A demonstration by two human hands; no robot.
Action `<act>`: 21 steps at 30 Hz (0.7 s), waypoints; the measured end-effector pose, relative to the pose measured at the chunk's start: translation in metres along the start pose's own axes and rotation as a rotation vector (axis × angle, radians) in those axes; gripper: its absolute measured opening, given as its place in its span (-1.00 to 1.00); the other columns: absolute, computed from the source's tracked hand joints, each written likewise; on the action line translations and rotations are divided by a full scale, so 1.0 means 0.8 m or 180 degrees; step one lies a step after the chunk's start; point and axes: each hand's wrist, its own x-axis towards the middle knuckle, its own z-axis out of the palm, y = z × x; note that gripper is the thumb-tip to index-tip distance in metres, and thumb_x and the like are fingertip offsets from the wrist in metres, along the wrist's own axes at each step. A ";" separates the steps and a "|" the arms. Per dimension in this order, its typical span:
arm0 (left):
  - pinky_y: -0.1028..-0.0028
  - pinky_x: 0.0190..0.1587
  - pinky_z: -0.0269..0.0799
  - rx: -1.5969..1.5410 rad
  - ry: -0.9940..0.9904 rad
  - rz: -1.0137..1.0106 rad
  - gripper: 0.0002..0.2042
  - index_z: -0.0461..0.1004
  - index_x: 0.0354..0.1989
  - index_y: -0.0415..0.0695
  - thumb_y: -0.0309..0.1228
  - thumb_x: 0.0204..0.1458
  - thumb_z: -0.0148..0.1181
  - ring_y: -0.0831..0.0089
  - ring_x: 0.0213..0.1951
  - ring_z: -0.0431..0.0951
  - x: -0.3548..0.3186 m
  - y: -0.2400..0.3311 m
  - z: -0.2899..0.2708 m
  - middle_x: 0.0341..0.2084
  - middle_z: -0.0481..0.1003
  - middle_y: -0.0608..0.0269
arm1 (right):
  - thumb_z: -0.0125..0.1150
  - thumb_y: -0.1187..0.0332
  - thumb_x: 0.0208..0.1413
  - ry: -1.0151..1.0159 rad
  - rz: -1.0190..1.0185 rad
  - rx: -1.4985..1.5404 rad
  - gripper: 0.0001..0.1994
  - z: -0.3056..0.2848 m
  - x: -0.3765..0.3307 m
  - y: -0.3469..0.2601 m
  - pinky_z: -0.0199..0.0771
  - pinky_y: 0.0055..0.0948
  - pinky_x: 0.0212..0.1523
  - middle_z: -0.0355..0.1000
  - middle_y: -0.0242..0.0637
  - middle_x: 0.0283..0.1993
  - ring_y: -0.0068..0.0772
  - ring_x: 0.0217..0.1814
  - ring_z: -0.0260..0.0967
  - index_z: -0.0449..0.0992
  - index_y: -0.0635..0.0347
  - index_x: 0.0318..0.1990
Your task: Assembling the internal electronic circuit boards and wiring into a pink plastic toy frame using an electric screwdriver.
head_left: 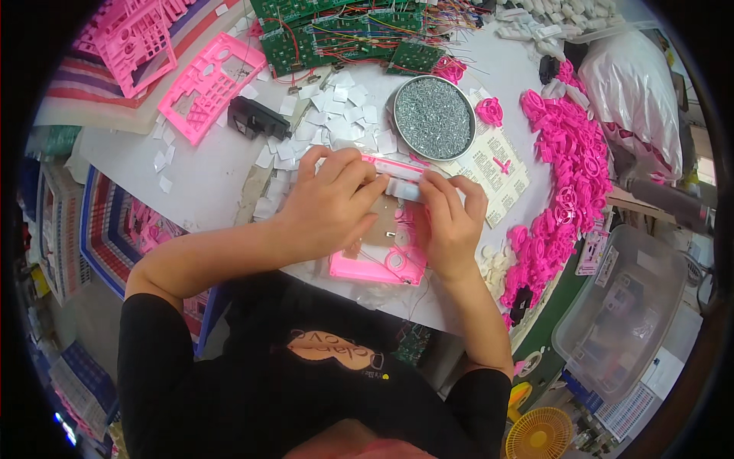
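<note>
A pink plastic housing lies on the table in front of me, with a brown board and thin wires inside it. Across its far part sits a small whitish, rectangular plastic piece. My left hand is bent over the housing's left side, its fingertips pressed together at the left end of that piece. At the other end, my right hand pinches it with thumb and fingers. Both palms hide much of the housing's sides.
A round metal bowl of small screws stands beyond my hands, beside scattered white squares. Green circuit boards with wires lie at the back. Pink housings and a black part are left; pink rings heap up right.
</note>
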 end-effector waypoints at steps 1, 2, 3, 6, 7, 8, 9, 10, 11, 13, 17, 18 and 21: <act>0.06 0.14 0.02 0.0044 -0.0021 0.0056 -0.45 0.52 0.05 -0.10 -0.30 -0.23 0.39 0.27 0.04 0.35 0.001 -0.002 0.001 -0.16 0.40 0.29 | 0.44 0.47 -0.23 0.0052 -0.0058 0.0002 -0.60 0.003 -0.002 0.002 0.38 -0.19 0.01 0.54 -0.28 -0.01 -0.10 -0.01 0.36 0.55 0.20 -0.12; 0.07 0.13 0.04 0.0040 -0.0052 0.0057 -0.47 0.52 0.03 -0.10 -0.30 -0.22 0.39 0.27 0.02 0.36 0.003 -0.002 0.001 -0.16 0.40 0.28 | 0.44 0.43 -0.22 0.0103 -0.0114 0.0003 -0.61 0.005 -0.002 0.005 0.37 -0.19 0.00 0.53 -0.29 -0.02 -0.11 -0.01 0.36 0.56 0.19 -0.13; 0.07 0.13 0.05 0.0045 -0.0084 0.0045 -0.50 0.52 0.01 -0.09 -0.30 -0.21 0.38 0.27 0.01 0.37 0.004 -0.003 0.001 -0.16 0.40 0.28 | 0.44 0.43 -0.22 -0.0073 0.0042 0.0368 -0.62 0.005 0.001 0.009 0.36 -0.20 0.02 0.53 -0.29 -0.02 -0.11 0.00 0.34 0.56 0.18 -0.15; 0.07 0.09 0.13 -0.0344 -0.0588 0.0050 -0.59 0.54 -0.09 -0.07 -0.30 -0.18 0.37 0.26 -0.02 0.41 0.021 -0.017 -0.006 -0.20 0.44 0.26 | 0.46 0.43 -0.24 -0.0546 0.0426 0.1397 -0.66 0.003 0.012 0.036 0.34 -0.21 0.08 0.53 -0.30 -0.03 -0.13 0.03 0.31 0.59 0.17 -0.19; 0.07 0.07 0.16 -0.0542 -0.0799 0.0070 -0.63 0.55 -0.13 -0.07 -0.30 -0.18 0.37 0.25 -0.02 0.43 0.035 -0.028 -0.010 -0.23 0.45 0.25 | 0.46 0.43 -0.24 -0.0664 0.0471 0.1683 -0.67 0.003 0.017 0.045 0.33 -0.21 0.10 0.53 -0.31 -0.03 -0.14 0.05 0.30 0.59 0.17 -0.21; 0.06 0.04 0.18 -0.0854 -0.1279 -0.0321 -0.71 0.56 -0.23 -0.07 -0.30 -0.16 0.37 0.25 -0.04 0.44 0.060 -0.040 -0.010 -0.28 0.47 0.25 | 0.47 0.43 -0.24 -0.0780 0.0518 0.1969 -0.68 0.003 0.019 0.050 0.32 -0.21 0.12 0.53 -0.32 -0.03 -0.14 0.06 0.29 0.60 0.16 -0.22; 0.06 0.02 0.21 -0.1161 -0.1738 -0.0711 -0.78 0.56 -0.32 -0.07 -0.29 -0.15 0.36 0.25 -0.06 0.45 0.091 -0.052 -0.007 -0.34 0.49 0.25 | 0.48 0.42 -0.25 -0.0758 0.0524 0.1960 -0.68 0.002 0.020 0.051 0.31 -0.21 0.13 0.53 -0.34 -0.04 -0.17 0.10 0.27 0.61 0.16 -0.23; 0.05 0.01 0.21 -0.1213 -0.0909 -0.0510 -0.82 0.57 -0.39 -0.06 -0.29 -0.15 0.36 0.26 -0.07 0.46 0.113 -0.064 0.011 -0.38 0.50 0.26 | 0.48 0.41 -0.25 -0.0766 0.0501 0.2012 -0.67 0.004 0.019 0.052 0.30 -0.21 0.14 0.53 -0.34 -0.04 -0.16 0.10 0.27 0.61 0.16 -0.22; 0.05 0.00 0.21 -0.1256 -0.0091 -0.0298 -0.84 0.57 -0.46 -0.05 -0.28 -0.14 0.36 0.28 -0.08 0.46 0.131 -0.073 0.033 -0.42 0.50 0.28 | 0.48 0.41 -0.25 -0.0779 0.0493 0.2060 -0.66 0.005 0.017 0.054 0.29 -0.22 0.15 0.53 -0.34 -0.03 -0.16 0.11 0.26 0.62 0.15 -0.21; 0.04 -0.02 0.21 -0.0231 -0.0418 -0.0105 -0.91 0.60 -0.47 0.00 -0.30 -0.10 0.31 0.22 -0.10 0.49 0.162 -0.081 0.057 -0.40 0.53 0.25 | 0.45 0.40 -0.16 -0.0794 0.0448 0.2176 -0.68 -0.001 0.013 0.062 0.28 -0.24 0.18 0.53 -0.28 -0.02 -0.20 0.10 0.31 0.62 0.17 -0.16; 0.10 -0.01 0.21 0.0734 -0.0473 0.0247 -0.91 0.59 -0.44 0.03 -0.27 -0.07 0.28 0.30 -0.11 0.47 0.175 -0.091 0.089 -0.40 0.50 0.33 | 0.06 0.18 0.27 0.0413 0.1141 0.4509 -0.59 -0.031 -0.004 0.119 0.39 -0.15 0.18 0.47 -0.03 0.06 -0.19 0.15 0.39 0.47 0.37 0.07; 0.10 -0.01 0.21 0.0644 -0.0388 0.0291 -0.92 0.59 -0.43 0.04 -0.28 -0.05 0.26 0.31 -0.12 0.47 0.175 -0.090 0.094 -0.40 0.50 0.33 | -0.03 0.06 0.32 0.1043 0.0790 0.5643 -0.49 -0.054 0.031 0.076 0.41 -0.08 0.18 0.45 0.07 0.06 -0.11 0.20 0.36 0.37 0.38 0.16; 0.10 0.00 0.22 0.0467 -0.0317 0.0449 -0.92 0.58 -0.41 0.04 -0.29 -0.01 0.20 0.31 -0.15 0.48 0.173 -0.079 0.096 -0.42 0.50 0.34 | 0.12 0.03 0.23 0.0682 0.0444 0.5472 -0.43 -0.088 0.076 0.032 0.42 -0.04 0.14 0.44 0.08 -0.04 -0.06 0.07 0.41 0.28 0.27 0.22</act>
